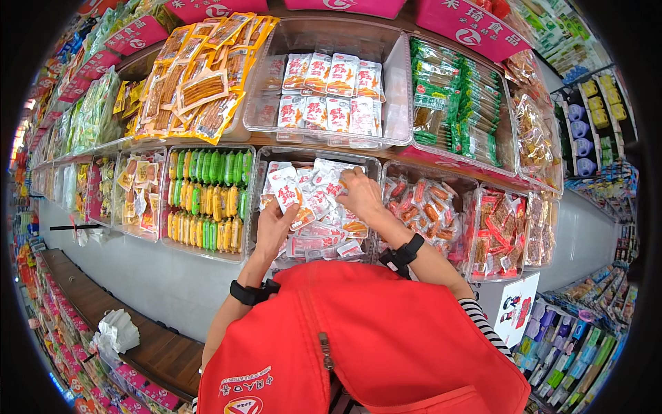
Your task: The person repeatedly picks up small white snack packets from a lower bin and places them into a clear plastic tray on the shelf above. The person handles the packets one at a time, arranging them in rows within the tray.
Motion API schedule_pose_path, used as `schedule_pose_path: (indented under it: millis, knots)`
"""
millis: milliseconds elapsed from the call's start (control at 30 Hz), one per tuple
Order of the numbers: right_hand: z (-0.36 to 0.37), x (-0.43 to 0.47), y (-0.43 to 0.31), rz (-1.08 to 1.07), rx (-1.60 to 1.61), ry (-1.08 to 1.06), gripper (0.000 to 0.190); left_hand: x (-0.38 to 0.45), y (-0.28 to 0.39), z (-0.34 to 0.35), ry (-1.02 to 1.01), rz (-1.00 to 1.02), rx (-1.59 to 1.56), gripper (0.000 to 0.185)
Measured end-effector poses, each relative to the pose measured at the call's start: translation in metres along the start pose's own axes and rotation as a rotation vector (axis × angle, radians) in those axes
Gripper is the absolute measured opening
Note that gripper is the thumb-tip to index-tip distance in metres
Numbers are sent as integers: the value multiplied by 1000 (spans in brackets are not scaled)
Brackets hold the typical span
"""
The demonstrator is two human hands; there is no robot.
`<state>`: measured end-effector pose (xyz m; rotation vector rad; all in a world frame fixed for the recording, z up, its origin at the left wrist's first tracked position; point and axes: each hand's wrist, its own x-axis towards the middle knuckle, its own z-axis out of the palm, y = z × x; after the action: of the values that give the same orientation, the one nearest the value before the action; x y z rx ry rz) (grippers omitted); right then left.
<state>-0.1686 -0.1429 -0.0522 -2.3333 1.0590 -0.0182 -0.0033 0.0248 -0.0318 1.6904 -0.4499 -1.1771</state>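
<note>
My left hand (277, 227) holds a white snack pouch (285, 187) with red lettering, thumb on its front, at the left side of a clear plastic bin (318, 151). My right hand (363, 195) reaches into the same bin from the right, its fingers curled against a white pouch (327, 178). Whether they grip that pouch is not clear. Loose pouches (315, 243) of the same white and red kind lie jumbled beneath both hands, some turned over.
Behind, a clear bin (331, 39) holds similar pouches standing in two rows. Green and yellow wrapped sausages (207, 191) fill the bin to the left; red-wrapped snacks (426, 207) lie to the right. Orange packets (201, 77) pile above their bin. Green packets (455, 98) stand at the upper right.
</note>
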Motion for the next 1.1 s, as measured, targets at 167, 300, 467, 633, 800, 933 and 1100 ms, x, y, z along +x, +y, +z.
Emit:
schedule_pose_path:
  millis: [167,300,467,633,800,933,1100]
  knots:
    - [-6,-1,8,-78,259,150,36,4,-16,2,-25,17,-45,24]
    - [-14,-5,12,120,719,-14,31,3,-10,7,-44,-7,-27,29]
    - [-22,-14,-4,197,1188,-332,22,1,-10,12,-203,44,-85,31]
    - [-20,-22,-22,216,1179,-264,23,-5,-2,17,-276,85,-107,35]
    - [-23,-29,-35,260,1193,-206,24,-8,5,19,-313,160,-120,35]
    - [-22,-36,-50,252,1261,41,27,-10,6,21,-301,189,-104,32]
    - [-26,-33,-35,158,1181,-224,33,-15,18,18,-236,238,165,26]
